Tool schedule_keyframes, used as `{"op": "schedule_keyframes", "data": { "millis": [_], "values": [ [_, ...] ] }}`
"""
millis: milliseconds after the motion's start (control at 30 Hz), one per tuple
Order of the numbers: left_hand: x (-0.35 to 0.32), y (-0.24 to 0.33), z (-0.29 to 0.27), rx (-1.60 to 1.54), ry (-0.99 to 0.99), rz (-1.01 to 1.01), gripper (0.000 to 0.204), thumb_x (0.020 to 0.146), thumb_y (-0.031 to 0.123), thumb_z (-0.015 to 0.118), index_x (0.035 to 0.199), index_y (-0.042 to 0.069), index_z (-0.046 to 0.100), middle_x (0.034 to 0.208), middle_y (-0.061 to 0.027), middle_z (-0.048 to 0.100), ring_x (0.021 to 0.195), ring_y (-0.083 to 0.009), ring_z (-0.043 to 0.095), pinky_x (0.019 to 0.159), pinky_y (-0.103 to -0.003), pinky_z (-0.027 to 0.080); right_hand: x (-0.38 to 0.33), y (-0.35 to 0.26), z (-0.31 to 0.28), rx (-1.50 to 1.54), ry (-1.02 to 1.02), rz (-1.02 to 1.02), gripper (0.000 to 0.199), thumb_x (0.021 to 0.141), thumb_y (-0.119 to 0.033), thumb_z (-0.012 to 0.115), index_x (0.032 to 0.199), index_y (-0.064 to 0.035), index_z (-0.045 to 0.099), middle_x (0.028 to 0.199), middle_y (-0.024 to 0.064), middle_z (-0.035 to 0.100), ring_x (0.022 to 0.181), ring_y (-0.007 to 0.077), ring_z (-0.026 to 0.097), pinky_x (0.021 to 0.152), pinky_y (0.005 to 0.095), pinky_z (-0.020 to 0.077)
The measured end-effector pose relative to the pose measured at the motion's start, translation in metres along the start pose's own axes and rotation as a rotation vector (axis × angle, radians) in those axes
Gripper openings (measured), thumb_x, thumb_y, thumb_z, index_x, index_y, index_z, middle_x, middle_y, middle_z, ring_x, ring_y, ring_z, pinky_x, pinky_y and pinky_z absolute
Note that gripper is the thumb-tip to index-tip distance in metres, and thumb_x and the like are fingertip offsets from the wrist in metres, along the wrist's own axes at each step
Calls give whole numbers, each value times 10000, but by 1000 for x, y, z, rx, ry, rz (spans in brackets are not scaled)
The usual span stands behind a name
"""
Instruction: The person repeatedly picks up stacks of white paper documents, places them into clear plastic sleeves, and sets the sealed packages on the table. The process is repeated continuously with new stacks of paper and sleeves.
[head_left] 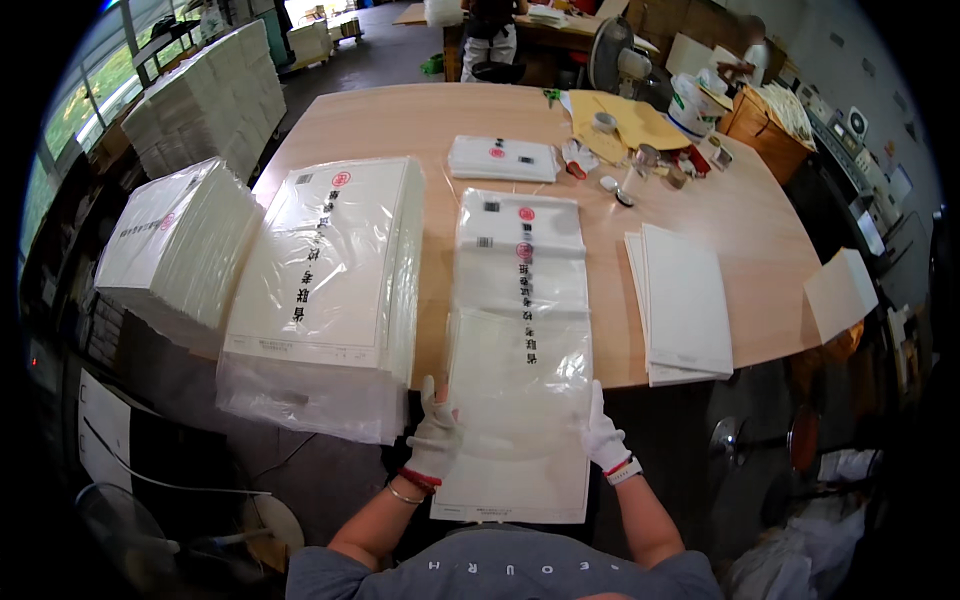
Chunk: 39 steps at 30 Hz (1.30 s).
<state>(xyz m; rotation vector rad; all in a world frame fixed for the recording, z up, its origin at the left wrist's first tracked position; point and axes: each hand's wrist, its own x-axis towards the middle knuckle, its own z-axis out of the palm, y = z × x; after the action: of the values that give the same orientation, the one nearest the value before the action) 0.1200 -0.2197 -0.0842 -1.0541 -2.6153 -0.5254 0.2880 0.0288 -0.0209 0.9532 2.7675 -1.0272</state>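
The printed bag point(520, 410) is laid out between the two hands, its far part resting on the bench point(385, 115) and its near end reaching past the near edge. Its left edge is met by the left hand point(436, 440), its right edge by the right hand point(603, 435). Fingers are held nearly straight on both sides; whether either grip is clamped on the plastic cannot be told. The step in hand is judged to be the lining up of the bag. For the next move, even pressure from both sides seems called for, so that the slick layers are not skewed.

More than one bag is suggested by two red stamps on the far part; whether anything is held inside cannot be made out. Clear plastic is seen around the pile point(350, 260) at left. White sheets point(690, 310) are stacked at right. At far right, pale strips point(785, 106) are held in a brown box point(757, 133); the contents of the white bucket point(687, 118) cannot be made out.
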Motion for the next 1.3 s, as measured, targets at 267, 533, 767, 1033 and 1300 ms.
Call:
{"op": "schedule_keyframes", "data": {
  "millis": [267,533,767,1033,1300],
  "values": [
    [-64,37,-120,-450,-446,-227,189,797,45,535,971,49,461,1211,-201,416,758,-314,568,629,-384,487,-126,41,48,243,-90,-173,843,845,-217,540,1409,-27,-57,1005,292,585,779,418,604,647,455,486],
    [-93,32,-167,-1170,-555,-71,166,784,0,601,950,18,595,1001,-123,569,928,-176,561,759,-272,460,-182,-12,15,-175,-321,-125,393,866,-177,480,1236,-47,452,833,210,622,687,357,604,593,408,494],
    [-73,48,-173,-1183,-241,4,187,635,-101,417,743,21,509,735,-91,523,656,-187,520,600,-279,431,-221,5,-37,840,-443,8,387,882,-126,502,1240,7,436,891,142,648,831,217,638,769,322,502],
    [0,93,-225,-743,-34,610,108,701,77,636,774,71,555,707,-76,553,581,-240,559,505,-308,437,-155,-26,28,1448,-270,250,460,880,-209,519,1259,35,425,1124,120,559,979,198,565,831,322,471],
    [41,-2,-255,-1002,918,-59,175,888,136,443,743,54,497,745,-24,502,652,-112,473,584,-239,403,3,-172,34,1202,-243,-466,360,876,-124,486,1193,45,455,934,30,562,764,118,574,625,263,496]
  ]
}}
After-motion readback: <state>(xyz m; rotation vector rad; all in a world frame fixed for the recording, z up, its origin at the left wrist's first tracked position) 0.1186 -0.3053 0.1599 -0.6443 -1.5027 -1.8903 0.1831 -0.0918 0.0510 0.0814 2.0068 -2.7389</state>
